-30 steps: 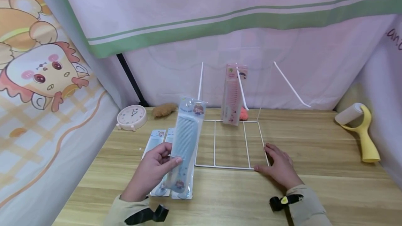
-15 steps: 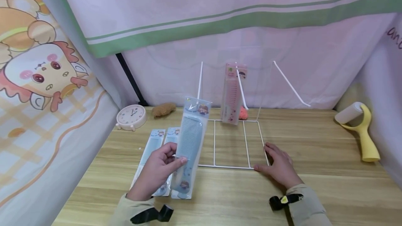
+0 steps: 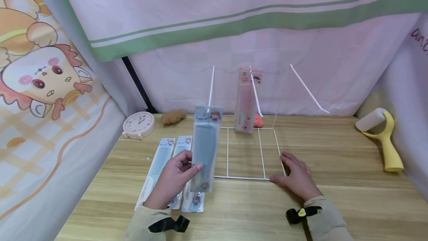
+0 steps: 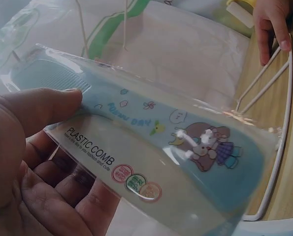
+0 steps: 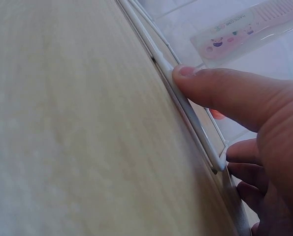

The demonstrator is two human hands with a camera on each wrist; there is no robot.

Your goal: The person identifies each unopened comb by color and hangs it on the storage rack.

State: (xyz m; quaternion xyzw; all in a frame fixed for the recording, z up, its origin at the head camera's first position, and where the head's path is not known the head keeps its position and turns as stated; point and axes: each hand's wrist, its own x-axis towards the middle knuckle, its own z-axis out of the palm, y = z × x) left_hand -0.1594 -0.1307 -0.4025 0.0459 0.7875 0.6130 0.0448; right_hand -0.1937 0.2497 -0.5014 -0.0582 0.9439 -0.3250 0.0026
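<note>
Clock (image 3: 139,125): sits at the back left of the surface (image 3: 250,211), beside a brown lump (image 3: 174,116).
Flat blue packets (image 3: 161,157): two, side by side, partly hidden by the left hand.
Left hand (image 3: 175,176): fingers clamped on the held comb packet (image 3: 204,142), thumb in front.
Left hook (image 3: 211,84): held comb packet before it; the step seems to be hanging it, which calls for aligning its top end with the tip; contact, cannot tell.
Middle hook (image 3: 256,97): bears a pink packet (image 3: 245,105), which could get knocked.
Right hand (image 3: 297,177): thumb and fingers apart, touching the rack (image 3: 228,151) at its near right corner, probably steadying it.
Yellow-handled roller (image 3: 389,144): far right, out of the way.
</note>
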